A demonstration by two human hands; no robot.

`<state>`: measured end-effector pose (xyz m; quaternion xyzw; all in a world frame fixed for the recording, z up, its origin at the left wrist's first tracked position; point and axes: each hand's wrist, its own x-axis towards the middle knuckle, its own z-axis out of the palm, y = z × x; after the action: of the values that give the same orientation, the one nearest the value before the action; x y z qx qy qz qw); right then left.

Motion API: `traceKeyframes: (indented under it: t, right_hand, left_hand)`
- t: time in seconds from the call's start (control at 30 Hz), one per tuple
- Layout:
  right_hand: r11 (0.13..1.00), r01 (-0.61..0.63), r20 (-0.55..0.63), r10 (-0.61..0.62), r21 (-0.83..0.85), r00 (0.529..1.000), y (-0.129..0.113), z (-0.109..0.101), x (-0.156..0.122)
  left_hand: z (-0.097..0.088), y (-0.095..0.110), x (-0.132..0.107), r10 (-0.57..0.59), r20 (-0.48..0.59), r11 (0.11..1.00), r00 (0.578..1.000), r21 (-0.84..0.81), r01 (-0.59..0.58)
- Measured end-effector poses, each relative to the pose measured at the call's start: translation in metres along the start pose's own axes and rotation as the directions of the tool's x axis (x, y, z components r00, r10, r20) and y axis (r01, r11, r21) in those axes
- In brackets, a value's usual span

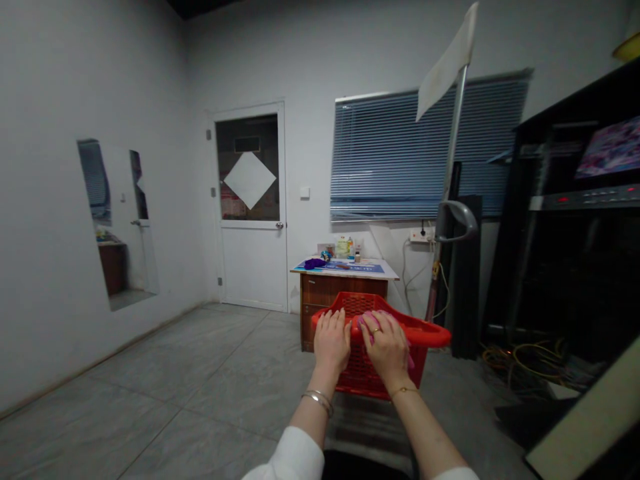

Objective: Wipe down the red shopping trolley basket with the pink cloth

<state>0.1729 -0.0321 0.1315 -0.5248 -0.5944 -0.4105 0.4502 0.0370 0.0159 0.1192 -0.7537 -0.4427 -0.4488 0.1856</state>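
A red plastic shopping cart (356,373) with mesh walls stands right in front of me. My left hand (332,341) lies over its red handle (431,336), fingers curled round the bar. Just to the right, my right hand (388,345) is closed over a pink cloth (411,359) and presses it against the same handle. Most of the cloth is hidden under the fingers and palm. The cart's basket is largely blocked from sight by my hands and the handle.
Beyond the cart stands a brown wooden desk (310,293) bearing bottles and a purple cloth (315,264). A white door (253,263) is behind it, left. On the right are a metal pole (454,133), a dark rack (550,260) and tangled cables (540,357) on the floor.
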Motion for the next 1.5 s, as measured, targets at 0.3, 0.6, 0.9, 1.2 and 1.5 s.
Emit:
traceKeyframes:
  t: [0.3,0.6,0.9,1.2,1.5]
  right_hand:
    - [0.984,-0.170,-0.122,0.164,-0.044,0.979,0.091,-0.020,-0.015]
    - [0.999,-0.043,-0.022,0.043,-0.017,0.999,0.001,-0.005,0.002]
    - [0.995,-0.102,-0.072,0.101,-0.008,0.992,0.041,-0.011,-0.008]
    - [0.963,-0.269,-0.156,0.265,-0.008,0.952,0.040,-0.010,-0.007]
    - [0.996,-0.057,-0.057,0.061,0.062,0.997,-0.013,0.001,0.000]
  left_hand:
    - [-0.002,-0.004,-0.002,-0.017,-0.031,1.000,0.999,-0.024,0.016]
    - [-0.003,0.000,-0.001,-0.017,-0.029,1.000,0.999,-0.017,0.017]
    - [-0.003,-0.010,-0.003,0.005,-0.016,1.000,1.000,-0.018,-0.006]
    - [-0.003,0.000,-0.004,-0.055,-0.029,0.997,0.998,-0.052,0.053]
    - [-0.005,-0.009,-0.004,0.005,-0.026,0.999,1.000,-0.040,-0.006]
